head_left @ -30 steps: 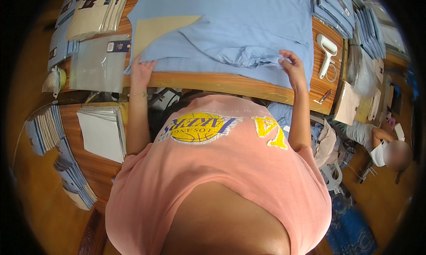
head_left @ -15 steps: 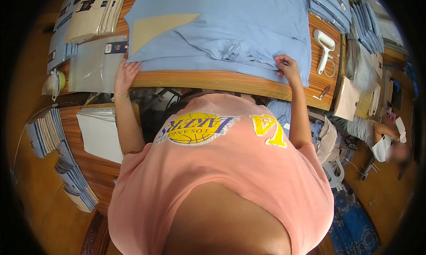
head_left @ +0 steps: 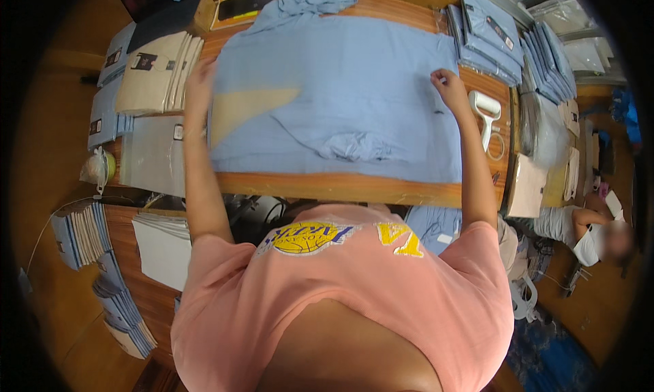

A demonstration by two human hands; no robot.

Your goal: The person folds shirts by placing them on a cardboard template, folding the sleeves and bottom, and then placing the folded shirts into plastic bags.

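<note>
By the blue cloth (head_left: 368, 71), a blurry left hand (head_left: 199, 86)

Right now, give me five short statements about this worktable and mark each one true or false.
1. A white lint roller lies to the right of the blue cloth. True.
2. The blue cloth is folded into a small packet. False: it is spread over most of the wooden table.
3. The left hand, blurred, is beside a stack of cream packets. True.
4. The right hand is holding the lint roller. False: it is over the right side of the blue cloth.
5. A tan area shows toward the left of the blue cloth. True.
</note>
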